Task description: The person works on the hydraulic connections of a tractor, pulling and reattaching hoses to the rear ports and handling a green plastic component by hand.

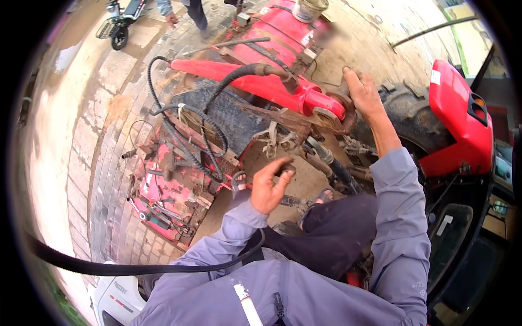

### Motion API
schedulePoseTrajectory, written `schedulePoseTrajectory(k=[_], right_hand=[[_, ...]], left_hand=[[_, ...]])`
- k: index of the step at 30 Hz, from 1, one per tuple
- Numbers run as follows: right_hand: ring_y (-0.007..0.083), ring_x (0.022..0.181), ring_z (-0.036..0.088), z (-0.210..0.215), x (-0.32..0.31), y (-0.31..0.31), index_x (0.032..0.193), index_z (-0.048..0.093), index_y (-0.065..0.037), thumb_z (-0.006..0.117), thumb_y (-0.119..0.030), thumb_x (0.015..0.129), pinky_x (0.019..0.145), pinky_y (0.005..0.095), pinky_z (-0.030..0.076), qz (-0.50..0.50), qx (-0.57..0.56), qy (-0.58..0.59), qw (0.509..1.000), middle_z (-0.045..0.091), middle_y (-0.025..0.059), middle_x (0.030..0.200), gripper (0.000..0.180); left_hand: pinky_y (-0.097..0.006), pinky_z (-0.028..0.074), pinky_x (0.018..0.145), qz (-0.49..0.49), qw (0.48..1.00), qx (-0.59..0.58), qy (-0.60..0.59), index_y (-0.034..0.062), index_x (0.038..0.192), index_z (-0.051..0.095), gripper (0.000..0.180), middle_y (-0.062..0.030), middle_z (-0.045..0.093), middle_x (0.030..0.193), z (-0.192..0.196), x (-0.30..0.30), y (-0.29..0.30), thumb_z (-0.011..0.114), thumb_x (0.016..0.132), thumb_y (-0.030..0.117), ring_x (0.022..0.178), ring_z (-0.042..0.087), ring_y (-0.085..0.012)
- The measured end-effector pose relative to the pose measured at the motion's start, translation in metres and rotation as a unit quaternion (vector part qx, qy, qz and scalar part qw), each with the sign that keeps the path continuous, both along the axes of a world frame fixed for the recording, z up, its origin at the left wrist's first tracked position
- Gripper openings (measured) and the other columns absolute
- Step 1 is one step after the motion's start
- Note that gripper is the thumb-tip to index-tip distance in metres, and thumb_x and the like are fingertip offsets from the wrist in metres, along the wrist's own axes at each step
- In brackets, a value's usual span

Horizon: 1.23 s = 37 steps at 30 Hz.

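Observation:
My right hand point(365, 96) is raised on the far right, closed at the top of a rusty metal bracket point(349, 111); its fingers are partly hidden behind the metal. Beside that bracket, a red steel lift arm point(244, 81) ends in a rounded eye with a rusty ring. Lower and nearer, my left hand point(269, 187) hovers over the gap between the machine parts. Its thumb and forefinger are bent and slightly apart, with nothing visible between them, and the fingertips look blackened. Just beyond it, a pale cloth tie point(272, 140) is knotted around the linkage.
Black hydraulic hoses point(209, 146) loop at the left. Tools, including a ratchet wrench point(143, 215), lie on a red deck point(163, 187). A bucket point(310, 10) stands on the red implement. Tractor tyre point(416, 111) and red fender point(451, 119) are at right. Another person's legs point(197, 13) show far off.

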State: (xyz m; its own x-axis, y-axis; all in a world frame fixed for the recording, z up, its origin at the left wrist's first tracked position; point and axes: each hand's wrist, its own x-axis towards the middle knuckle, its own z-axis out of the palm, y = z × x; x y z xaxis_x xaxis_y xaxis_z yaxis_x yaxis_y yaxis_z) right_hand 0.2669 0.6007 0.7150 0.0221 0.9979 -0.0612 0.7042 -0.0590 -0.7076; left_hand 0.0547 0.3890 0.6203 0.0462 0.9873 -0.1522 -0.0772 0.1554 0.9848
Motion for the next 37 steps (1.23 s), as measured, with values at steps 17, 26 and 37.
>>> schedulePoseTrajectory(k=[17, 26, 37], right_hand=[[0.0143, 0.063, 0.046, 0.003, 0.004, 0.020, 0.076, 0.055, 0.002, 0.047, -0.025, 0.091, 0.060, 0.0364, 0.041, 0.170, -0.097, 0.022, 0.980, 0.049, 0.0070, 0.062, 0.032], [0.0094, 0.065, 0.040, 0.010, 0.011, 0.025, 0.077, 0.052, 0.000, 0.048, -0.022, 0.093, 0.059, 0.0311, 0.036, 0.210, -0.111, 0.060, 0.970, 0.042, -0.0009, 0.064, 0.028], [0.0207, 0.061, 0.047, 0.002, 0.011, 0.027, 0.077, 0.055, 0.003, 0.048, -0.025, 0.091, 0.064, 0.0389, 0.041, 0.215, -0.055, 0.036, 0.974, 0.049, 0.0149, 0.061, 0.033]], left_hand=[[-0.029, 0.049, 0.086, 0.126, 0.989, 0.072, 0.024, -0.0041, 0.115, 0.061, 0.030, -0.0102, 0.067, 0.102, 0.030, 0.021, 0.063, 0.065, 0.090, 0.012, 0.094, 0.064, -0.0166], [-0.030, 0.051, 0.083, 0.191, 0.978, 0.083, 0.001, -0.0035, 0.114, 0.062, 0.030, -0.0119, 0.068, 0.100, 0.043, 0.050, 0.062, 0.067, 0.088, 0.010, 0.091, 0.066, -0.0177], [-0.027, 0.052, 0.080, 0.362, 0.908, -0.103, -0.184, -0.0010, 0.121, 0.059, 0.031, -0.0093, 0.067, 0.098, 0.012, 0.039, 0.091, 0.056, 0.098, 0.021, 0.084, 0.063, -0.0161]])
